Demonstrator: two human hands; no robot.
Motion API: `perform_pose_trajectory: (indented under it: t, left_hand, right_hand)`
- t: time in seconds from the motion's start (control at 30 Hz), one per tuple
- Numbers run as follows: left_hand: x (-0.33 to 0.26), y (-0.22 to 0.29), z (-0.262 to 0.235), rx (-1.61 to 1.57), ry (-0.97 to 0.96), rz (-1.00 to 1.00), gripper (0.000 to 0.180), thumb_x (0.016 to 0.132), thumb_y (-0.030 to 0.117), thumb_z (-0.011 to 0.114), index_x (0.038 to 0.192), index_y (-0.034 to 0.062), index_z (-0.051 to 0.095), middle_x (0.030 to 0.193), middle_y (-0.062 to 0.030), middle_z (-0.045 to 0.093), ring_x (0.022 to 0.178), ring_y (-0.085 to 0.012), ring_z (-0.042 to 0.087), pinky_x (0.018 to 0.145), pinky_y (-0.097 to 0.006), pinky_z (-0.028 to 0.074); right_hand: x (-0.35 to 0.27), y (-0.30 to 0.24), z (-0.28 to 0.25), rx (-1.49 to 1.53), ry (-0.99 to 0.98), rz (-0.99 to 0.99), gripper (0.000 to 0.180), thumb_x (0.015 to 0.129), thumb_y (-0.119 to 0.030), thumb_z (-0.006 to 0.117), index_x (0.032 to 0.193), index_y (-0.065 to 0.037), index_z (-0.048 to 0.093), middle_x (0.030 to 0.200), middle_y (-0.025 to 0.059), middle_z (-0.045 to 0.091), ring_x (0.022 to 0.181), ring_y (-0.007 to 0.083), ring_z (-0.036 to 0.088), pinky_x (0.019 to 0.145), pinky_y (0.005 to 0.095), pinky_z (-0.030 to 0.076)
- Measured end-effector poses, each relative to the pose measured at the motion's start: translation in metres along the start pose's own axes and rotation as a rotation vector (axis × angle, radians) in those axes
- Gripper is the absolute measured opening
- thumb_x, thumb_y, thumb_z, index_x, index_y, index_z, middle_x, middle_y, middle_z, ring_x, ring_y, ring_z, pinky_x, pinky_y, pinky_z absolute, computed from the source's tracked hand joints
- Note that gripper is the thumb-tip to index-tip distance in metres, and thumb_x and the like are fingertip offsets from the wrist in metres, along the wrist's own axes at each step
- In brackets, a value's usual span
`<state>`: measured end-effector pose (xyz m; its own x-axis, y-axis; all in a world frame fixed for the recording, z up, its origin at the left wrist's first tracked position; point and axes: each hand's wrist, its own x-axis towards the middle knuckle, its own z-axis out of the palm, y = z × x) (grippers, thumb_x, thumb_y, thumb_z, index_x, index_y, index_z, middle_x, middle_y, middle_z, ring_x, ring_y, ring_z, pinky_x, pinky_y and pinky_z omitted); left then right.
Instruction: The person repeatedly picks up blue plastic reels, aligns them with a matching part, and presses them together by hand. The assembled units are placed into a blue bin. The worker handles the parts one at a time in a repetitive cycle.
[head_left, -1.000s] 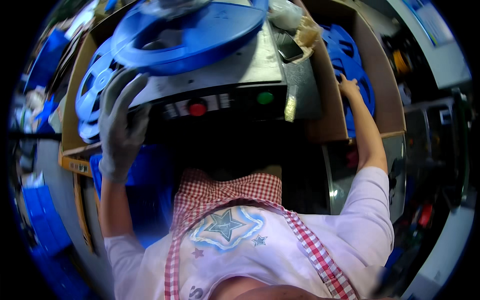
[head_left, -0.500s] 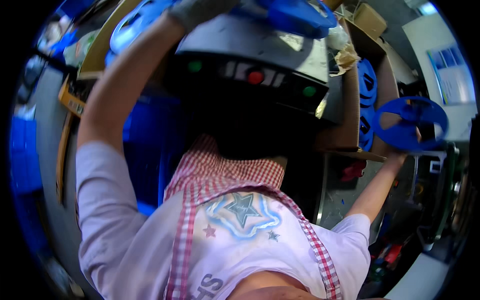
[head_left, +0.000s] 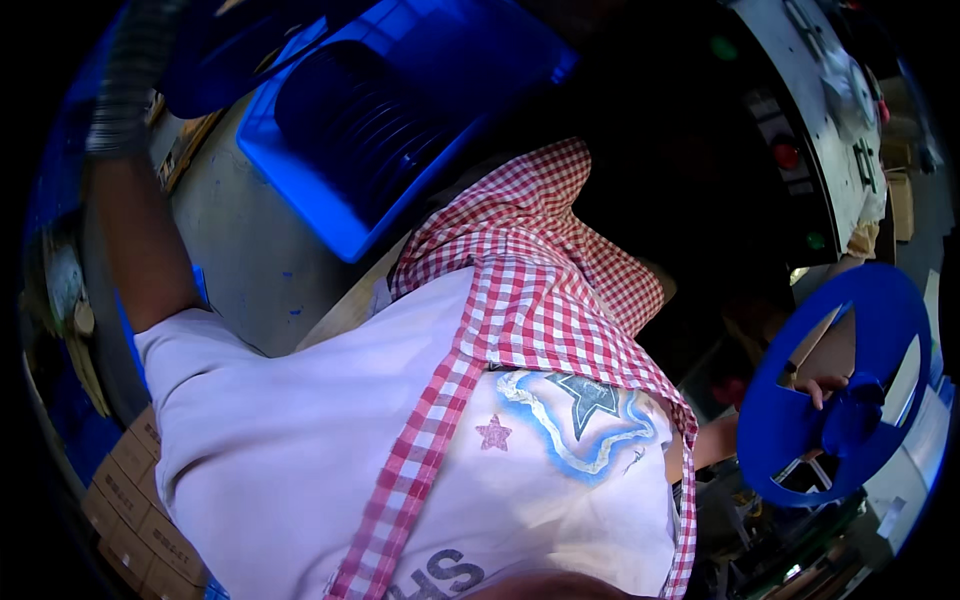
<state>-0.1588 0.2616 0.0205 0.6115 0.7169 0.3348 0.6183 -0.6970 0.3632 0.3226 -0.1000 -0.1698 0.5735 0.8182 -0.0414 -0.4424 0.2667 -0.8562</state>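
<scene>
At my far left, the gloved left hand [head_left: 132, 75] is blurred and cut off by the dark rim of the view; I cannot tell whether its fingers are spread or closed on the dark blue piece [head_left: 200, 90] just beside it, itself half lost in shadow. Below are several brown cardboard boxes [head_left: 135, 500], cropped, so I cannot count them. Between my left forearm [head_left: 145, 240] and one blue bin [head_left: 335, 225] runs a bare strip of grey floor [head_left: 265, 265]. Inside the bin stands a row of dark discs [head_left: 360, 130], too dim to number. Past my checked apron [head_left: 520, 270], black shadow hides whatever is there. At my right, one blue reel [head_left: 852, 415] tilts near the machine [head_left: 850, 125], well apart from the bin; my bare right hand [head_left: 822, 388] curls its fingers through an opening by the hub, the palm hidden. The machine's front shows one red button [head_left: 786, 153] and two green buttons [head_left: 815, 241].
</scene>
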Motion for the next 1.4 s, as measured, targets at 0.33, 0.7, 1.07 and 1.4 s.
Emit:
perform_pose_trajectory:
  t: [0.33,0.7,1.07,1.4]
  left_hand:
    - [-0.1,-0.167,0.099,-0.155,-0.253,-0.193,0.04,0.094,0.027,0.058,0.131,0.0106,0.054,0.119,-0.0088,0.065,0.109,-0.0187,0.061,0.097,-0.034,0.048]
    - [-0.127,-0.137,0.148,-0.544,-0.476,-0.382,0.048,0.095,0.03,0.058,0.136,0.0089,0.047,0.123,-0.0097,0.06,0.117,-0.0205,0.054,0.104,-0.037,0.042]
    - [-0.119,-0.104,0.129,-0.225,-0.284,-0.37,0.04,0.096,0.025,0.055,0.133,0.0113,0.051,0.115,-0.0102,0.063,0.103,-0.0174,0.06,0.09,-0.031,0.05]
    - [-0.123,-0.028,0.107,-0.26,-0.199,-0.326,0.027,0.094,0.017,0.057,0.119,0.0066,0.063,0.079,-0.0078,0.065,0.071,-0.0141,0.061,0.068,-0.029,0.05]
  right_hand:
    - [-0.016,0.042,0.069,-0.075,-0.015,0.049,0.06,0.085,-0.039,0.056,0.137,-0.009,0.046,0.127,0.0211,0.053,0.116,0.0313,0.054,0.094,0.0419,0.044]
    - [-0.021,0.047,0.081,-0.093,-0.063,0.053,0.065,0.083,-0.034,0.058,0.139,-0.005,0.042,0.133,0.0213,0.049,0.119,0.0312,0.053,0.094,0.0402,0.044]
    - [0.009,0.085,0.144,-0.282,-0.172,0.122,0.07,0.081,-0.029,0.06,0.141,0.0,0.038,0.139,0.0214,0.045,0.122,0.0312,0.051,0.095,0.0385,0.044]
    - [0.159,0.009,0.218,-1.171,-0.88,-1.127,0.025,0.089,-0.008,0.057,0.114,0.0,0.058,0.127,0.0203,0.056,0.108,0.029,0.058,0.091,0.0345,0.046]
